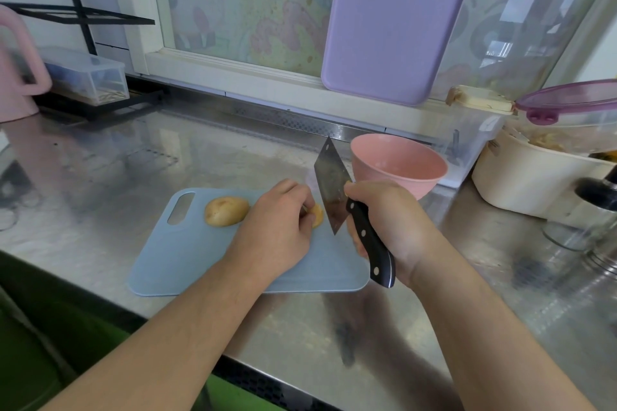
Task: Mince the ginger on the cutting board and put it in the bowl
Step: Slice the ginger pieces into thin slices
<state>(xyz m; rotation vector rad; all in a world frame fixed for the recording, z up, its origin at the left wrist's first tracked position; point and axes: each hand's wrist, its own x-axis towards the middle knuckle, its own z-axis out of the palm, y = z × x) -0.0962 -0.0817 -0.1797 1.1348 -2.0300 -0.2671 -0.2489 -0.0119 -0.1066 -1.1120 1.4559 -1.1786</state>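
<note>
Steel worktop [233, 150] under window. Board [187, 260] centred near front edge. Left hand [277, 227] pinches ginger [317, 215] on board. Larger ginger lump [227, 211] left of it, uncut. Right hand [384, 220] clenched round cleaver [334, 187] handle, blade raised beside ginger. Bowl [399, 163] just behind board, empty. Mincing barely begun; transfer pending. Board's right half free; bowl close to blade.

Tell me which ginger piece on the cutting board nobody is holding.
The larger ginger piece near the board's handle slot lies untouched; the left hand holds the smaller piece beside the cleaver.
</note>
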